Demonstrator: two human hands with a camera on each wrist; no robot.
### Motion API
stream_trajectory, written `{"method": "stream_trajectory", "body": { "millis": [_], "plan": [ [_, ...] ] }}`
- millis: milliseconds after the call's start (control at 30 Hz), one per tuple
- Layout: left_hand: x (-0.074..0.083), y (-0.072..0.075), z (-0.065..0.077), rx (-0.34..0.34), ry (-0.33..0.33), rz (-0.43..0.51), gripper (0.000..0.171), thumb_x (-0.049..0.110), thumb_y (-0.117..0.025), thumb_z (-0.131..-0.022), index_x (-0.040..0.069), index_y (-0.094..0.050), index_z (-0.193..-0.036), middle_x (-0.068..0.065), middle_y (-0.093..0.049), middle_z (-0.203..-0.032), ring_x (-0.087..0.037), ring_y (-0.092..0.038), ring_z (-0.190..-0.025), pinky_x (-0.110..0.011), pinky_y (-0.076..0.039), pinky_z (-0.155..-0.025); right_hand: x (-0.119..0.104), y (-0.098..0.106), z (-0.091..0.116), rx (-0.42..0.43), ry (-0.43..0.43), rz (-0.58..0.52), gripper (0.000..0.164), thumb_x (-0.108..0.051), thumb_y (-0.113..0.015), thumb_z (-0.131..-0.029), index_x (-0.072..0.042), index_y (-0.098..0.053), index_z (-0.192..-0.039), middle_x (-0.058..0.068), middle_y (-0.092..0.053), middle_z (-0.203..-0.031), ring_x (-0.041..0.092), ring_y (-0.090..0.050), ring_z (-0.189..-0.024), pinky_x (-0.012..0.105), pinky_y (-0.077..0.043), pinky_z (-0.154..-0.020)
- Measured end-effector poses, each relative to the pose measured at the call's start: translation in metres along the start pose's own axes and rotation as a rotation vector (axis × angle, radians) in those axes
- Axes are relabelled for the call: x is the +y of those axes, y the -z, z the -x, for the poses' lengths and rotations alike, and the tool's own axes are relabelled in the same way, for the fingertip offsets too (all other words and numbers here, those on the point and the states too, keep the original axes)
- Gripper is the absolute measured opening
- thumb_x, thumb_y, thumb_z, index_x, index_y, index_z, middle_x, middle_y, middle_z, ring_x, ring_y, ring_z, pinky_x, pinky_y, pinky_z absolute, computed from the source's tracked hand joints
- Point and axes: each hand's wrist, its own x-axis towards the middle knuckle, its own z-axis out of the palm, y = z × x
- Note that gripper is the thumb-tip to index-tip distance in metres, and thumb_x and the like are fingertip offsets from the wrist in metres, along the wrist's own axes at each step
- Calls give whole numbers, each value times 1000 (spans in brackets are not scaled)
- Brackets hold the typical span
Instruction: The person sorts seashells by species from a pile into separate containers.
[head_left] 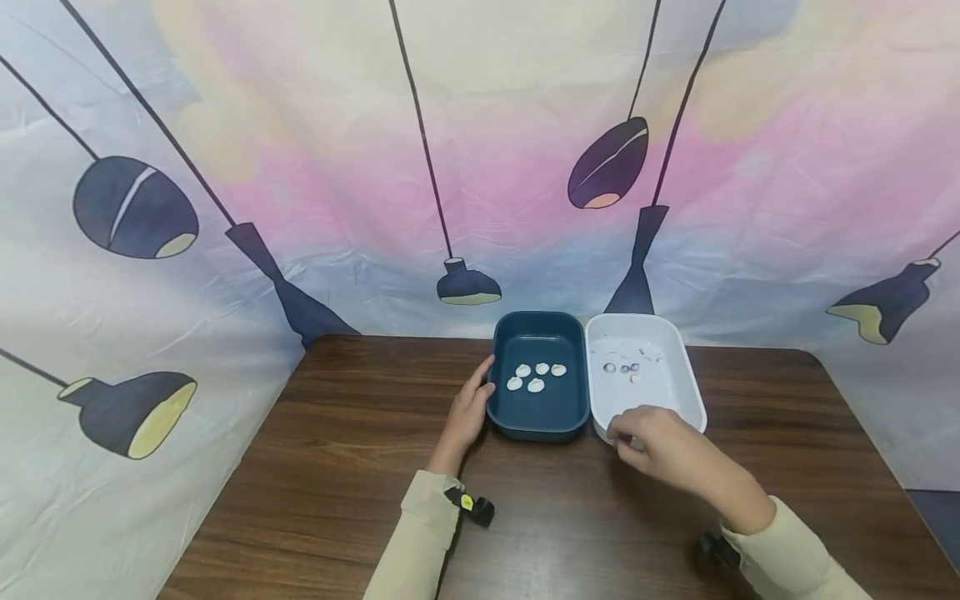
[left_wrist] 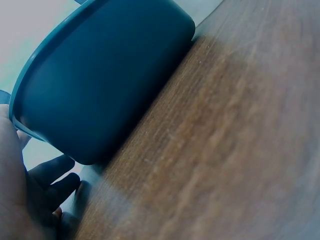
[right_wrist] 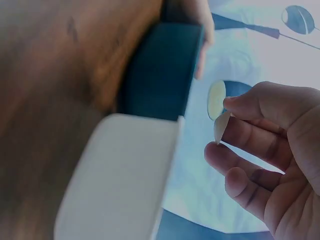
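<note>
Between thumb and fingers my right hand (head_left: 663, 442) pinches a small pale seashell (right_wrist: 221, 127), over the near edge of the white tray (head_left: 693, 400). Inside that tray lie several small roundish shells (head_left: 626, 368), some darker. To its left stands a dark teal tray (head_left: 540, 425), with several white seashells (head_left: 536, 386) spread over its floor. My left hand (head_left: 467, 412) rests against the teal tray's left side, fingers extended along the rim. In the left wrist view its fingers (left_wrist: 55, 170) show beside the tray's outer wall.
Both trays stand side by side on a brown wooden table (head_left: 360, 467), close to its far edge. A cloth backdrop (head_left: 337, 125) printed with hanging lamps rises behind it. Dark wrist-worn devices sit at both cuffs.
</note>
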Motion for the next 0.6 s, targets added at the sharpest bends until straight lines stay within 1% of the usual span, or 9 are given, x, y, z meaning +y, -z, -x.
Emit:
{"method": "stream_trajectory", "body": {
  "millis": [133,300,467,600],
  "plan": [
    [-2,0,0,2,-7,1,53,23,-43,-110,27,-44,-163,-7,-39,-168,-35,-33,-155,-65,-24,-122,6,7,-4,3,-31,12,17,2,-78,-82,-14,-73,-85,-13,-64,-77,12,-60,-71,32,-54,-67],
    [-1,0,-1,9,0,-14,54,24,-44,-109,29,-44,-163,-6,-40,-168,-33,-34,-155,-63,-25,-122,19,10,-11,-20,-89,12,15,2,-77,-85,-13,-74,-88,-11,-68,-79,14,-63,-74,35,-56,-70],
    [-1,0,-1,8,5,-17,54,24,-43,-109,29,-44,-163,-6,-40,-168,-33,-34,-155,-63,-26,-122,38,4,-19,-32,-130,11,13,3,-74,-85,-10,-72,-87,-8,-67,-77,12,-61,-71,36,-54,-67],
    [-2,0,-1,5,12,-19,54,25,-43,-109,30,-44,-163,-6,-40,-168,-34,-35,-154,-64,-27,-122,53,-4,-22,-67,-170,20,11,2,-72,-84,-9,-71,-87,-5,-67,-76,12,-60,-71,36,-54,-66]
  ]
}}
